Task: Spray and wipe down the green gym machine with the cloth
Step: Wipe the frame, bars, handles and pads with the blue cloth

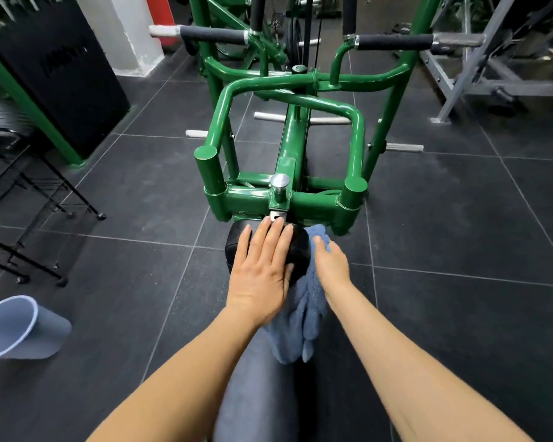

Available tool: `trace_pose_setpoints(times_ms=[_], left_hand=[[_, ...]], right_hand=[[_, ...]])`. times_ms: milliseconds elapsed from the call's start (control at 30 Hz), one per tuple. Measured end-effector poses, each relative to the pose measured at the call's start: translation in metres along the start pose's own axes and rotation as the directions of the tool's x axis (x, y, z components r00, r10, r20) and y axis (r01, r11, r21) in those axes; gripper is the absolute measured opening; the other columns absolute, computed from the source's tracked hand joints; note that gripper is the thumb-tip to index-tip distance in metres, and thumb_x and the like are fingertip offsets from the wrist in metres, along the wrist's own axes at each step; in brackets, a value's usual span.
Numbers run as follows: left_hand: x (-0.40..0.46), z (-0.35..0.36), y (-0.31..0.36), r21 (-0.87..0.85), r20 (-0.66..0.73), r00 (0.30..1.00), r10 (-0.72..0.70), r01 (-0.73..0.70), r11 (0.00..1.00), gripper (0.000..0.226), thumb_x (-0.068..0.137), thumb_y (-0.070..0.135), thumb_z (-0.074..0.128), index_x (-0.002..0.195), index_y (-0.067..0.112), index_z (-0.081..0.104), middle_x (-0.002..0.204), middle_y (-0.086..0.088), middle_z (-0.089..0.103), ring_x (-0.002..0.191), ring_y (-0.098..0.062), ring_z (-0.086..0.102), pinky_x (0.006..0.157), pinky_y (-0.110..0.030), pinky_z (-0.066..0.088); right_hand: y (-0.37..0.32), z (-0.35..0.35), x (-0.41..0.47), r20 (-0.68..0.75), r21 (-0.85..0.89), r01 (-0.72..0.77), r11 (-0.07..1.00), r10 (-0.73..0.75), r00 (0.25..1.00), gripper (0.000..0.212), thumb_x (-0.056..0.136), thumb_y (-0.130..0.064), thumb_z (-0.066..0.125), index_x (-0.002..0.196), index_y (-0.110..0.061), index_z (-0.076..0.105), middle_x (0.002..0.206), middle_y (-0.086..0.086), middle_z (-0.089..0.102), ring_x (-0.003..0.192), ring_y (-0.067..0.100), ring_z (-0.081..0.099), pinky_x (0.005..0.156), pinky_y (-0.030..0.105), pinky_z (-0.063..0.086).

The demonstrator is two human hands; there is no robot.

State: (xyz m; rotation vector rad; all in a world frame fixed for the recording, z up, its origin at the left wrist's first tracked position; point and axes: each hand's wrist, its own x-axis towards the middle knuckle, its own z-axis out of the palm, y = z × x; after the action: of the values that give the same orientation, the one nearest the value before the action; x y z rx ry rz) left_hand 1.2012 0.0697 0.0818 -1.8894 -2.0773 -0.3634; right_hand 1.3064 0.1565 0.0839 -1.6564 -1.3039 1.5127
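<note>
I read the green gym machine [288,129] as running straight away from me: its central beam is the long axis, from the near crossbar out to the far handles. At the near end, just below the crossbar and its silver knob [280,181], sits a black pad [237,242].

The cloth [302,314], blue and fleecy, is draped over the right flank of that pad and hangs down toward me, its upper fold close to the right post of the frame.

My left hand [262,269] lies flat on top of the pad, fingers straight and together, fingertips close by the bracket under the knob; it grips nothing. My right hand [331,263] rests on the cloth at the pad's right side. Its fingers reach into the fabric, but I cannot tell whether they clutch it or only press.

In my judgement the right hand is the working one: nearer the cloth, with the unwiped frame ahead. No spray bottle shows.
</note>
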Motion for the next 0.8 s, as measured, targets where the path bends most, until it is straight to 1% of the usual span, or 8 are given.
trace_pose_setpoints(times_ms=[133,333,467,533,600,667,733,800], left_hand=[[-0.001,0.004,-0.001,0.010,-0.041,0.999,0.009,-0.008,1.000,0.058,0.093,0.030,0.040,0.145,0.007,0.033,0.151,-0.013,0.038,0.142,-0.031,0.026,0.118,-0.049,0.011],[-0.001,0.011,-0.002,0.006,-0.111,0.994,0.015,-0.015,1.000,0.058,0.092,0.030,0.042,0.144,0.007,0.032,0.149,-0.014,0.041,0.140,-0.031,0.028,0.119,-0.049,0.010],[0.001,0.015,-0.003,0.024,-0.124,0.992,0.030,-0.027,0.999,0.057,0.092,0.030,0.041,0.144,0.007,0.031,0.149,-0.014,0.041,0.140,-0.032,0.029,0.119,-0.050,0.010],[0.000,0.015,-0.003,0.027,-0.115,0.993,0.026,-0.023,0.999,0.058,0.092,0.030,0.041,0.144,0.007,0.032,0.149,-0.014,0.041,0.140,-0.031,0.029,0.118,-0.050,0.010],[-0.001,0.012,-0.003,0.020,-0.099,0.995,0.016,-0.014,1.000,0.058,0.092,0.030,0.041,0.144,0.007,0.032,0.149,-0.013,0.040,0.140,-0.031,0.029,0.119,-0.049,0.010],[0.000,0.008,-0.002,-0.010,-0.093,0.996,0.014,-0.015,1.000,0.059,0.091,0.030,0.042,0.145,0.007,0.033,0.149,-0.013,0.040,0.141,-0.030,0.028,0.119,-0.048,0.008],[0.000,0.003,0.000,-0.057,-0.100,0.995,0.002,-0.007,0.998,0.062,0.090,0.028,0.044,0.146,0.007,0.030,0.151,-0.014,0.037,0.142,-0.030,0.025,0.119,-0.047,0.006],[-0.008,0.000,0.007,-0.153,-0.115,0.988,-0.099,0.080,0.985,0.066,0.087,0.023,0.045,0.147,0.006,0.026,0.154,-0.017,0.028,0.144,-0.031,0.019,0.119,-0.048,0.008]], right_hand=[[0.028,0.007,-0.014,-0.088,0.020,0.014,1.000,-0.012,0.996,0.042,0.099,-0.046,0.038,0.132,-0.025,0.050,0.131,-0.004,0.057,0.126,0.024,0.048,0.109,0.045,0.034],[0.026,0.016,-0.032,-0.188,0.215,0.169,0.962,-0.129,0.974,0.041,0.100,-0.035,0.046,0.139,-0.024,0.046,0.127,-0.012,0.056,0.116,0.006,0.050,0.100,0.024,0.038],[0.037,0.010,-0.016,-0.118,-0.021,0.144,0.989,-0.146,0.982,0.046,0.101,-0.042,0.037,0.139,-0.018,0.046,0.136,0.003,0.055,0.125,0.022,0.049,0.109,0.039,0.035],[0.034,0.007,-0.018,-0.099,-0.197,0.154,0.968,-0.175,0.980,0.044,0.102,-0.041,0.033,0.138,-0.018,0.044,0.135,0.007,0.054,0.123,0.028,0.050,0.103,0.040,0.037],[0.032,0.003,-0.030,-0.088,-0.373,0.158,0.914,-0.204,0.975,0.048,0.102,-0.040,0.031,0.145,-0.019,0.033,0.140,0.010,0.046,0.124,0.031,0.047,0.098,0.041,0.035],[0.034,0.001,-0.048,-0.092,-0.429,0.201,0.881,-0.264,0.960,0.056,0.101,-0.035,0.036,0.152,-0.018,0.019,0.147,0.011,0.034,0.128,0.033,0.042,0.102,0.042,0.034],[0.041,0.001,-0.066,-0.139,-0.437,0.307,0.846,-0.400,0.906,0.063,0.097,-0.027,0.046,0.153,-0.017,0.017,0.148,0.010,0.032,0.128,0.033,0.043,0.103,0.043,0.035],[0.041,-0.001,-0.079,-0.202,-0.474,0.466,0.747,-0.608,0.768,0.070,0.088,-0.018,0.058,0.150,-0.020,0.025,0.144,0.010,0.038,0.125,0.032,0.045,0.102,0.045,0.037]])
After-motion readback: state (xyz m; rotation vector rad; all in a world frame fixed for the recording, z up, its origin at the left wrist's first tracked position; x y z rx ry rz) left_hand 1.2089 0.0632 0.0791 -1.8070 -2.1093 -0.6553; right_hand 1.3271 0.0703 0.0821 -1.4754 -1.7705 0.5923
